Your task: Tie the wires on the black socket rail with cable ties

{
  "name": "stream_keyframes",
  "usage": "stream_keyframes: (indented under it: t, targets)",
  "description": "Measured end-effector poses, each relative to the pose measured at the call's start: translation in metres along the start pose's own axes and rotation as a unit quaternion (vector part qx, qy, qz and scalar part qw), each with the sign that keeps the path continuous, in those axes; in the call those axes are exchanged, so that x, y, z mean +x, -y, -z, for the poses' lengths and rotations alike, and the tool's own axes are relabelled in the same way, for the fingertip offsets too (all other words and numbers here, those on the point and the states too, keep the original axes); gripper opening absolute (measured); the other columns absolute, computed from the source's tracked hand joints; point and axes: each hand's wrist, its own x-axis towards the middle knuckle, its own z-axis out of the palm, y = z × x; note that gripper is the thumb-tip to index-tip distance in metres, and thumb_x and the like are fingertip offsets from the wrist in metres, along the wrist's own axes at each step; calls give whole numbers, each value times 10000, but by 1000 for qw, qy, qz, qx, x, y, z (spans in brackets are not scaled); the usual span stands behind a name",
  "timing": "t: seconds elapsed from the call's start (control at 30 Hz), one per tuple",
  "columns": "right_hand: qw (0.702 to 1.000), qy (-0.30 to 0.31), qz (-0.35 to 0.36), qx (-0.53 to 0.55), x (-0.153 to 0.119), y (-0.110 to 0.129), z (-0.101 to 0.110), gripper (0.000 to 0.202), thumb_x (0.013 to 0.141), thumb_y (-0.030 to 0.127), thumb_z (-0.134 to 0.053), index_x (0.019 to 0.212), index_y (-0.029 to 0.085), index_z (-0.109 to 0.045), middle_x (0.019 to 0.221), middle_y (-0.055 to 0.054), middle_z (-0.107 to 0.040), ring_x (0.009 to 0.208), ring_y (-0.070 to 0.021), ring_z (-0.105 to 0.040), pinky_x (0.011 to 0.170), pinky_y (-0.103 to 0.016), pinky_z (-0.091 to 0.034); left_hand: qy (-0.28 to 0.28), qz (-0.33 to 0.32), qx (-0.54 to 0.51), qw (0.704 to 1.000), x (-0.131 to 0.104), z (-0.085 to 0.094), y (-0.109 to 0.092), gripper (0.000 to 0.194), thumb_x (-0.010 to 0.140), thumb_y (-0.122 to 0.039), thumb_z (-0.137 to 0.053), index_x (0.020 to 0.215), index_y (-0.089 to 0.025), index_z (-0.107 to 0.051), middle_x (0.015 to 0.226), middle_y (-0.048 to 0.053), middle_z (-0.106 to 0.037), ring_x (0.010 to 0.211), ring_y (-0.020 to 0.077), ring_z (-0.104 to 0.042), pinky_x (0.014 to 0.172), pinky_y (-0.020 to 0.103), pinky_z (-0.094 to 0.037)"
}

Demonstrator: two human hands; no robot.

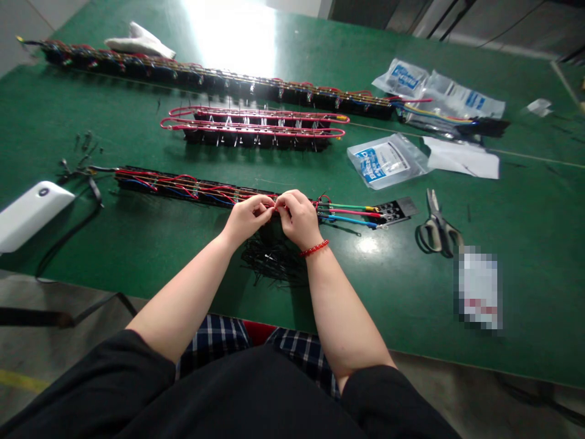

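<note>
- Note left hand (250, 218) and right hand (299, 219) both pinched closed, side by side over the nearest wired strip (176, 186) on the tabletop (402, 299); cannot tell the contents.
- Probably best: work lightly, without tugging.
- Avoid snagging loose black strands (276, 262) just below.

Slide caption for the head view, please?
Both hands meet at a wired black strip on a green table, scissors lying off to the right.
</note>
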Motion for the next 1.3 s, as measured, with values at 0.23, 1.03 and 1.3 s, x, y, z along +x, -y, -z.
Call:
stream_keyframes:
  t: [0.23,1.03,1.3]
  targets:
    - [1000,-8,-7,9,-1,1,0,140,899,136,-486,864,234,-580,905,-62,-620,885,-222,-575,805,-349,-470,0,-5,13,1000,0,0,-1,142,820,-296,-642,925,-214,-688,596,-60,-622,522,97,-580,555,212,-461]
    - [997,-41,-40,51,-2,1,-2,122,891,192,-569,994,222,-627,889,-47,-668,845,-202,-627,828,-355,-527,8,-6,-6,1000,1,0,2,139,855,-289,-632,954,-201,-675,621,-53,-630,545,93,-569,564,201,-424]
    - [997,-49,-13,62,-1,1,-1,87,877,162,-585,869,225,-645,956,-65,-674,951,-215,-640,859,-354,-533,1,-9,-1,1000,0,-1,2,134,848,-288,-639,944,-200,-669,619,-55,-628,540,91,-565,559,197,-420]
